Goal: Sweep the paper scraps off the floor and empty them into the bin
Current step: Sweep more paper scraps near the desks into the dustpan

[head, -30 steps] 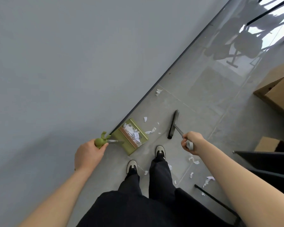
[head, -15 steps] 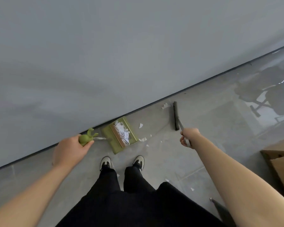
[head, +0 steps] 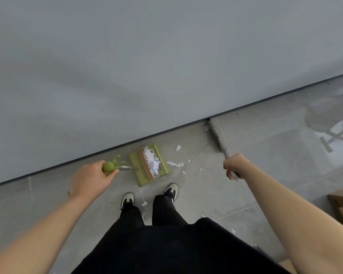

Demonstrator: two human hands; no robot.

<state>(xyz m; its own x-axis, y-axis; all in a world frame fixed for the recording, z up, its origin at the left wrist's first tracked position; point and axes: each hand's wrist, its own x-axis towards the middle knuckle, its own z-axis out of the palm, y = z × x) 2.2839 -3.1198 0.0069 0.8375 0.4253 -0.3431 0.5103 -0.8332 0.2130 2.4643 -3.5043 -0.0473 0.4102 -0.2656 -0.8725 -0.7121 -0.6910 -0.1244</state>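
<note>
L hand (head: 91, 179) clamps fingers round the green dustpan (head: 149, 165) handle, R hand (head: 234, 165) fists the broom (head: 217, 136) shaft. Scraps (head: 175, 164) lie just right of the pan, one by the wall. Best: keep the flat plastic lip on smooth tile, drag thin crumpled bits w/ short light strokes

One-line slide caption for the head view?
Left hand holds scrap-filled dustpan; right hand reaches broom toward the wall.

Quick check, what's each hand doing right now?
Left hand: grips the green handle of the green plastic dustpan.
Right hand: grips the grey metal handle of the long grey broom.
</note>
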